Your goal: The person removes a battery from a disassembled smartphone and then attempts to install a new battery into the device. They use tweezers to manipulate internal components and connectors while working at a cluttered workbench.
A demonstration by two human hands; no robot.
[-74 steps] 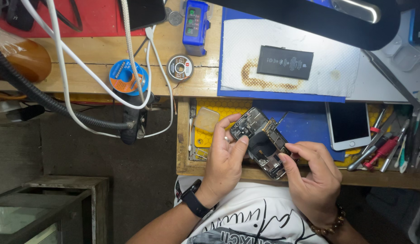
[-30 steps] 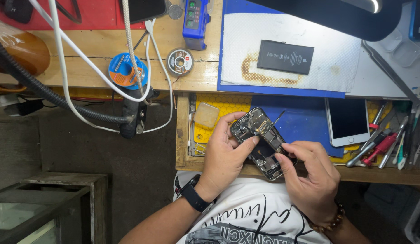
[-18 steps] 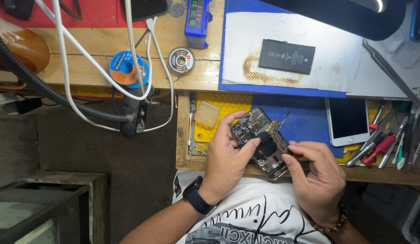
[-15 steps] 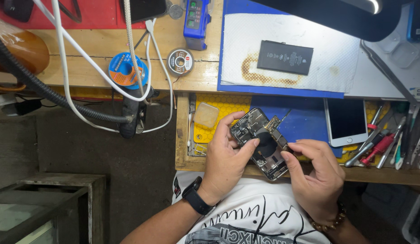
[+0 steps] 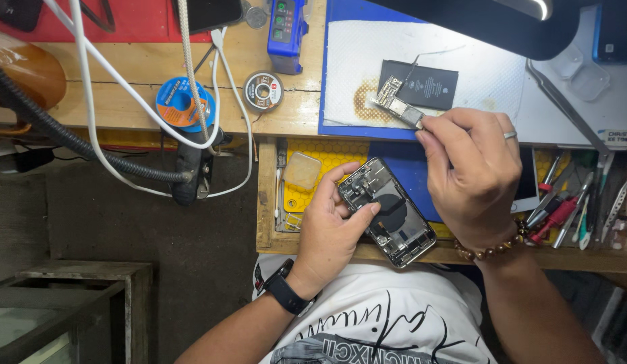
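My left hand [image 5: 330, 226] grips an opened phone housing [image 5: 389, 212], its inner parts facing up, over the yellow and blue mat [image 5: 408, 165] at the bench's near edge. My right hand [image 5: 472, 172] is raised above it toward the white sheet [image 5: 367, 61], pinching a small circuit board [image 5: 396, 102] between thumb and forefinger. The board hangs just in front of a flat black battery [image 5: 429, 84] that lies on the white sheet.
A blue solder spool [image 5: 182, 101] and a small round reel [image 5: 263, 89] lie on the wooden bench, crossed by white cables [image 5: 91, 87]. A blue tester [image 5: 286, 27] stands at the back. Hand tools [image 5: 576, 212] and a white phone screen [image 5: 529, 195] sit at right. A black lamp head [image 5: 502, 23] overhangs.
My right hand has lifted off the phone housing and moved up toward the white sheet, now carrying the small circuit board. The left hand still holds the housing in place.
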